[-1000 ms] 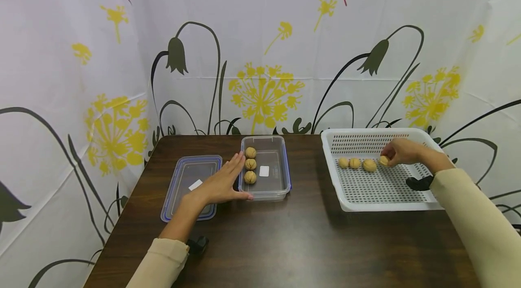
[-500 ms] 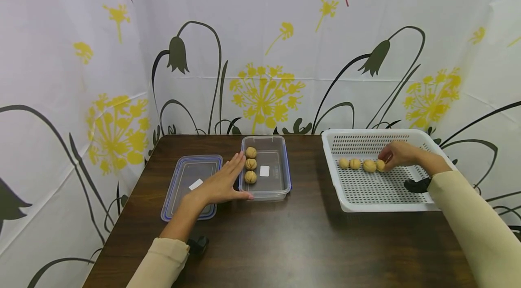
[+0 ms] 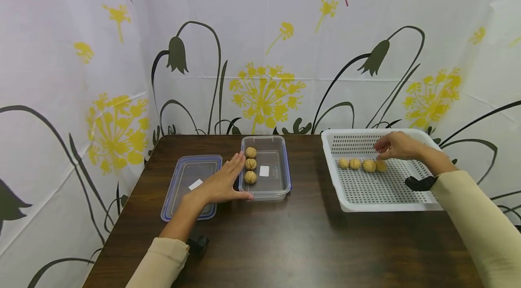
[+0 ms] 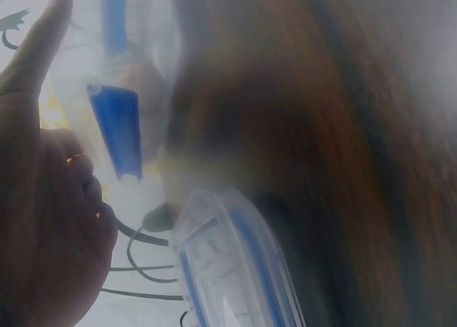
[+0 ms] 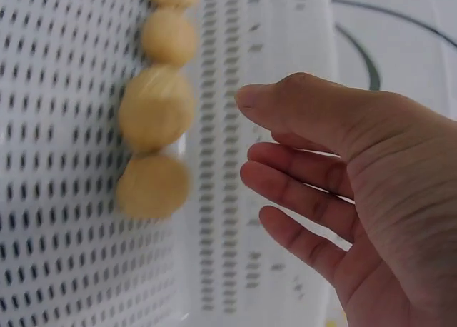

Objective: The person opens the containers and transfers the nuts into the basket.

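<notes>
Three walnuts [image 3: 250, 164] stand in a column along the left side of a clear plastic container [image 3: 277, 186] with blue clips. My left hand [image 3: 221, 184] rests against that container's left side, fingers straight and thumb at its near corner. In the white perforated basket [image 3: 390, 195] on the right, several walnuts [image 3: 369, 166] sit in a row side by side. Just above the row's right end is my right hand [image 3: 400, 145], with fingers loosely bent. The right wrist view shows nothing between its fingers, apart from the rightmost walnut [image 5: 153, 187].
A clear lid [image 3: 179, 188] with a blue seal lies left of the container, partly under my left forearm. All stand on a dark wooden table [image 3: 309, 243]. A flower-patterned curtain [image 3: 260, 44] hangs behind the table's far edge.
My right hand set a walnut down at the right end of the basket's row, let go of it and rose slightly away. My left hand has stayed against the container.
</notes>
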A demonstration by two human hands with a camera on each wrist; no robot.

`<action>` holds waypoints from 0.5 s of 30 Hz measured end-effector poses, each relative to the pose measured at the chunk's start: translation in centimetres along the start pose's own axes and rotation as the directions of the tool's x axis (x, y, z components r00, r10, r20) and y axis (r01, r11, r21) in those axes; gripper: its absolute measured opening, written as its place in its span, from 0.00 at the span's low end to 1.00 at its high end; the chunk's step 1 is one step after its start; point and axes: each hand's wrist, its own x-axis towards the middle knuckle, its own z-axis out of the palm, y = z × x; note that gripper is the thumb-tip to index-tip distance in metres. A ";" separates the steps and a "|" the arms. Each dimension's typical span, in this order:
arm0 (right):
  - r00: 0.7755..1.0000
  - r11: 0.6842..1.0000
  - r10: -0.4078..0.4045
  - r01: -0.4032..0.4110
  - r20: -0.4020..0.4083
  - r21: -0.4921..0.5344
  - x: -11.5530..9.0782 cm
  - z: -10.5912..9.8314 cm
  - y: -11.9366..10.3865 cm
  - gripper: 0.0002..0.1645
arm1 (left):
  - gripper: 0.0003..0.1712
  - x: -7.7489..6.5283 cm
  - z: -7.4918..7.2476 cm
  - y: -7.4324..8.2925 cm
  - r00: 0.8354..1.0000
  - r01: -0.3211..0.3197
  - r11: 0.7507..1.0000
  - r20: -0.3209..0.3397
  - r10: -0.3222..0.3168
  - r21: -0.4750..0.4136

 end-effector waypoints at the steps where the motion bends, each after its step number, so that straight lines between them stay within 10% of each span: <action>1: 1.000 1.000 -0.014 0.014 -0.019 0.001 0.1 -0.2 -0.4 0.22 | 0.74 0.0 -0.1 0.1 1.000 0.001 1.000 0.000 -0.001 -0.003; 15: 0.988 0.990 -0.139 0.139 -0.072 -0.011 2.1 -1.1 -6.5 0.23 | 0.73 0.0 -0.1 0.2 1.000 -0.010 1.000 -0.003 0.010 0.017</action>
